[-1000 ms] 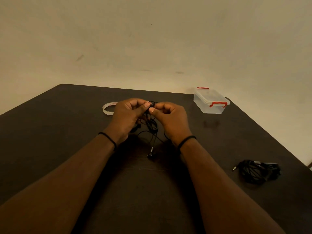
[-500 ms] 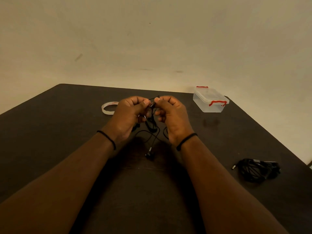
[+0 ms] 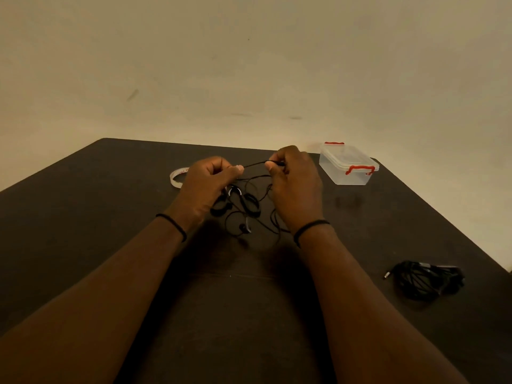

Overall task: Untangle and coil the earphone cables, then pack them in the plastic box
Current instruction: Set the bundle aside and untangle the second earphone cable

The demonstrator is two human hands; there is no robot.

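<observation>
A black earphone cable (image 3: 250, 207) hangs in tangled loops between my hands over the dark table (image 3: 83, 217). My left hand (image 3: 206, 187) pinches one stretch of it between thumb and forefinger. My right hand (image 3: 296, 187) pinches the other end, and a short taut strand runs between the two pinches. An earbud dangles low beneath them. A second black earphone bundle (image 3: 426, 279) lies on the table at the right, its jack plug sticking out to the left. The clear plastic box (image 3: 347, 167) with red latches stands closed at the far right of the table.
A roll of white tape (image 3: 177, 177) lies on the table just left of my left hand. The table's far edge meets a plain beige wall, and its right edge runs close to the second bundle.
My hands have drawn apart, the right one moving right and up, pulling a strand of cable straight between them. The loops below have spread out wider.
</observation>
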